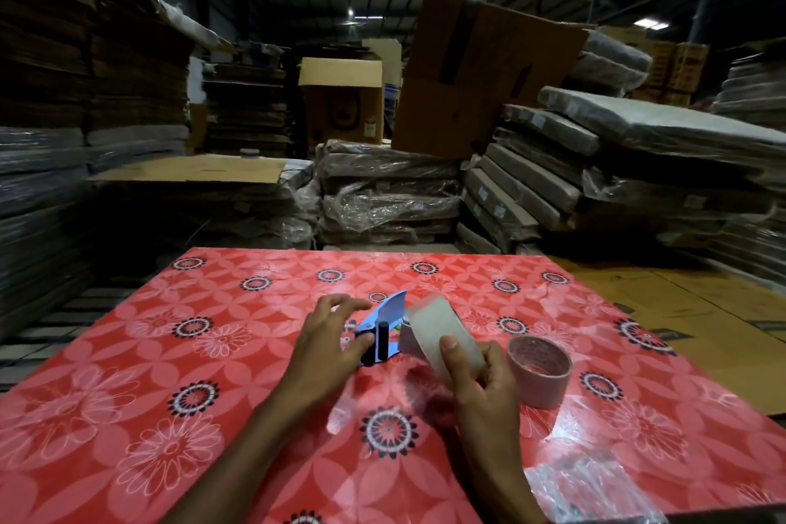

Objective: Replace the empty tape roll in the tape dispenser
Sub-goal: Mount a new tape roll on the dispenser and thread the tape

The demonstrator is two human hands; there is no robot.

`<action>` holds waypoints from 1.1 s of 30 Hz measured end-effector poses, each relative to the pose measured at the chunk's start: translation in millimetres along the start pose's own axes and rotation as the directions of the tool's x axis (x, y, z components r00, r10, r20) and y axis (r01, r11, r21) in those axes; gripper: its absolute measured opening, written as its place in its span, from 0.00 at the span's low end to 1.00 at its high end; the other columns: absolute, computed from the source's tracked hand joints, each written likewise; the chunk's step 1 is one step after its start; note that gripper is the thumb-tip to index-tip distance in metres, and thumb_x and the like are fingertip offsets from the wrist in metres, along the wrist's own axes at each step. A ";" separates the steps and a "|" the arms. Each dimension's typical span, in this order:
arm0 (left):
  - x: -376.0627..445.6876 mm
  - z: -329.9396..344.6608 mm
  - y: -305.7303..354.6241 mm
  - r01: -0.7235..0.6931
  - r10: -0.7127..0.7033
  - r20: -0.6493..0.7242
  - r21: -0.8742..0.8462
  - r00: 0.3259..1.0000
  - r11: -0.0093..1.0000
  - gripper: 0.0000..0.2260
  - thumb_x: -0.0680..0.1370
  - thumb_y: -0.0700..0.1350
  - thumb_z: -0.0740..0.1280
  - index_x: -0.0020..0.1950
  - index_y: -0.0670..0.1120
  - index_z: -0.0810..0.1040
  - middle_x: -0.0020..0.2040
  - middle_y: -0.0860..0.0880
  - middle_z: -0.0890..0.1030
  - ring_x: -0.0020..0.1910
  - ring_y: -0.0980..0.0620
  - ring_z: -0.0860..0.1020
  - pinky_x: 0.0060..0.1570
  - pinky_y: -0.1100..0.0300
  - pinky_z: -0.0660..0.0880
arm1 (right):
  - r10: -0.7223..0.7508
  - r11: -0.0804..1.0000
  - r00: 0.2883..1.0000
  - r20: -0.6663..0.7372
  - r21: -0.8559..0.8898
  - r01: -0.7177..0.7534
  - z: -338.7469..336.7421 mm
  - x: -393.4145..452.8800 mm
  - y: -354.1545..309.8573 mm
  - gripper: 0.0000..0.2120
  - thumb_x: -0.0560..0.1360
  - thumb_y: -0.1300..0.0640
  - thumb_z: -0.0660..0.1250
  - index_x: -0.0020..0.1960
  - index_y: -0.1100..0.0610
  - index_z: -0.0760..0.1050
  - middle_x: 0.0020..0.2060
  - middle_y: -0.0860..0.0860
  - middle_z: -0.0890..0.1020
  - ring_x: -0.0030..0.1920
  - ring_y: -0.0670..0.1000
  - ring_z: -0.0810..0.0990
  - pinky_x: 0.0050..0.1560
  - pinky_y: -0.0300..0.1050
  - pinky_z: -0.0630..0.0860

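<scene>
Much of the dispenser (385, 332) is hard to read: the left hand (329, 336) covers its near-left end, and a pale strip of tape (434, 336) crosses in front of its right side, so whether a roll sits in it cannot be told. What shows is a blue metal body with a raised blue flap at the far end and a short black roller standing up at its middle; it lies on the red flowered surface (212, 396), about at the centre. The left hand rests on it with the fingers spread and bent loosely over the frame, the fingertips touching rather than clearly curled round it. The right hand (476, 374), just right of the dispenser, pinches the strip, with the thumb pressed on its near face and the fingers folded behind; the strip is wide, milky and translucent, rising from the hand toward the dispenser's far end. Right of the dispenser, just beside the right hand, a roll (539, 370) stands on its flat end, a pinkish-brown cardboard ring with a hollow middle. Crumpled clear plastic (591, 485) lies at the near right, cut off by the bottom edge. Well beyond the dispenser an open carton (340, 98) stands among wrapped stacks; its inside is too dark to make out.
</scene>
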State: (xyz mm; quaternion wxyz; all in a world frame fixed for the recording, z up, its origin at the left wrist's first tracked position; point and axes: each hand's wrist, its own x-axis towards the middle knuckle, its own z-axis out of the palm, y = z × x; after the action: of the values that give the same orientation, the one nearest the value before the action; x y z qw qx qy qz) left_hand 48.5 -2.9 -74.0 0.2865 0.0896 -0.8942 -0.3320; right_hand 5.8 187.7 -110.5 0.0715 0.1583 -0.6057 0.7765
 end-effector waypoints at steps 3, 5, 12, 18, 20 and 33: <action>15.6 11.9 -5.4 -0.020 -0.006 0.152 0.168 0.988 0.986 0.22 0.75 0.51 0.70 0.69 0.55 0.73 0.75 0.49 0.63 0.71 0.43 0.67 0.68 0.51 0.66 | -0.057 0.993 0.997 -0.050 -0.108 0.051 -0.7 2.9 3.4 0.27 0.67 0.29 0.73 0.46 0.51 0.74 0.40 0.53 0.82 0.42 0.64 0.82 0.42 0.71 0.80; 22.7 18.3 -6.9 -0.033 -0.012 0.214 0.205 0.977 0.978 0.21 0.76 0.54 0.69 0.67 0.54 0.73 0.71 0.48 0.68 0.67 0.44 0.71 0.65 0.52 0.70 | -0.103 0.983 0.991 -0.080 -0.159 0.089 -1.2 4.0 2.6 0.30 0.65 0.24 0.70 0.46 0.50 0.74 0.40 0.51 0.82 0.41 0.59 0.82 0.44 0.69 0.80; 11.9 18.9 2.8 -0.101 0.042 0.176 0.340 0.983 0.935 0.09 0.77 0.54 0.67 0.53 0.52 0.74 0.49 0.46 0.80 0.52 0.43 0.78 0.51 0.50 0.75 | -0.185 0.959 0.978 -0.093 -0.234 0.160 -1.3 2.0 0.4 0.30 0.67 0.24 0.67 0.49 0.50 0.75 0.43 0.47 0.81 0.43 0.51 0.81 0.45 0.61 0.80; -32.4 2.8 21.2 -0.085 0.028 0.115 0.526 0.993 0.846 0.15 0.76 0.62 0.62 0.58 0.55 0.71 0.52 0.48 0.82 0.56 0.42 0.79 0.48 0.51 0.75 | -0.188 0.955 0.979 -0.072 -0.248 0.165 -2.1 2.3 1.1 0.25 0.71 0.30 0.70 0.51 0.51 0.75 0.46 0.48 0.81 0.46 0.53 0.82 0.46 0.64 0.80; -47.9 -1.6 25.2 -0.062 0.009 0.103 0.519 0.995 0.853 0.17 0.75 0.65 0.61 0.58 0.56 0.70 0.52 0.48 0.82 0.56 0.42 0.79 0.48 0.51 0.75 | -0.177 0.957 0.983 -0.053 -0.243 0.159 -1.9 0.5 -0.3 0.22 0.72 0.33 0.71 0.51 0.51 0.75 0.46 0.48 0.80 0.46 0.53 0.82 0.45 0.65 0.80; -69.2 -10.3 17.5 0.077 -0.096 0.134 0.137 0.986 0.988 0.43 0.71 0.71 0.63 0.80 0.59 0.48 0.78 0.57 0.60 0.76 0.53 0.62 0.71 0.54 0.65 | -0.339 0.784 0.921 0.192 -0.483 0.390 0.6 -9.9 -12.9 0.14 0.74 0.43 0.74 0.50 0.46 0.70 0.47 0.39 0.75 0.49 0.43 0.76 0.47 0.42 0.74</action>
State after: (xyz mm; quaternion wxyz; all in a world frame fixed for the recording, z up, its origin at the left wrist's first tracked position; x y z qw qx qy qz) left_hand 111.7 29.1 -87.7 0.2017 0.1235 -0.9273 -0.2902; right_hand 19.2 191.2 -101.9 0.2308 0.2841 -0.7504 0.5504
